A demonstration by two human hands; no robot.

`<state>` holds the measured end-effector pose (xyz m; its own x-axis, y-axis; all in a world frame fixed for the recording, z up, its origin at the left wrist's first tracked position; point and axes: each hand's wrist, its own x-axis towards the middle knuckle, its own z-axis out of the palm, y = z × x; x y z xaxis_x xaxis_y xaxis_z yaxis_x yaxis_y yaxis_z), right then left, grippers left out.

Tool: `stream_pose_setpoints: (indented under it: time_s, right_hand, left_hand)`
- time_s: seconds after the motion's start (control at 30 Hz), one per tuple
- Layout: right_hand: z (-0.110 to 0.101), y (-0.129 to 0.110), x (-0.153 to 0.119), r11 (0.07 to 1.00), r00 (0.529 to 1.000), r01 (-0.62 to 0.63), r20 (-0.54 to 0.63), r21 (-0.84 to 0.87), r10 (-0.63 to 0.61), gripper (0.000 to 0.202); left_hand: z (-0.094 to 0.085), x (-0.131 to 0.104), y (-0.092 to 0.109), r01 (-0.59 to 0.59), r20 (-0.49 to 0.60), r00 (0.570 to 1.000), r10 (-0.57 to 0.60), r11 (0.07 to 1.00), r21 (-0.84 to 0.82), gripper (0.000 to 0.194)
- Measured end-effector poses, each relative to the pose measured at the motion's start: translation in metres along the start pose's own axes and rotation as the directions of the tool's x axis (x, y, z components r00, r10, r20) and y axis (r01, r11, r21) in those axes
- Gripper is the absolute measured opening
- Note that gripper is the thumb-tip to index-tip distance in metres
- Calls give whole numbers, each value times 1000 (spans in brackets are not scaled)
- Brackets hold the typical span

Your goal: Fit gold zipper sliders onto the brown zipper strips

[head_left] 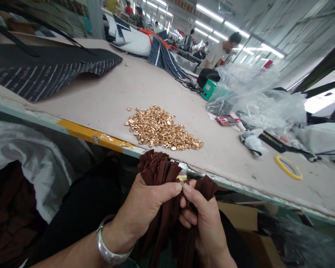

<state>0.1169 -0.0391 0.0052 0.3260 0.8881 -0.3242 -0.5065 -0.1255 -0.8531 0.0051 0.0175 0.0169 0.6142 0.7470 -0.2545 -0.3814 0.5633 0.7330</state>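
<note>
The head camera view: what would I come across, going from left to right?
Dark striped material → left hand, holding brown strips → right hand, holding more of them → yellow ring-shaped roll on the table.

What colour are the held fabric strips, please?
The long fabric strips are dark reddish-brown, best seen in the head view.

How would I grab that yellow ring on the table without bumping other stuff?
I'd pinch the rim of the yellow ring on the side nearest the table's front edge, coming down from above. It lies flat, and its round, narrow band looks easy to pinch. The black strap lies beyond its far side, so the near side seems best.
</note>
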Motion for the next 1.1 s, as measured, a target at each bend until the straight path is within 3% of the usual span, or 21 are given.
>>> stream_pose_setpoints:
  time_s: [0.33, 0.53, 0.7, 1.1]
  right_hand:
    - [-1, 3, -1, 999, 1000, 29, 12, -14, -29, 29]
    - [-3, 0, 3, 996, 999, 46, 23, -76, -44, 29]
    - [-9, 2, 1, 981, 997, 75, 48, -181, -67, 29]
    - [-6, -6, 6, 985, 996, 66, 76, -161, -54, 30]
  left_hand:
    - [-4, -1, -4, -22, 39, 999, 21, 1000, 10, 15]
    - [-7, 1, 0, -141, -79, 985, 154, 978, 151, 8]
    - [-10, 1, -2, -131, -51, 989, 142, 976, 174, 9]
    - [-2, 3, 1, -198, -111, 968, 226, 956, 218, 18]
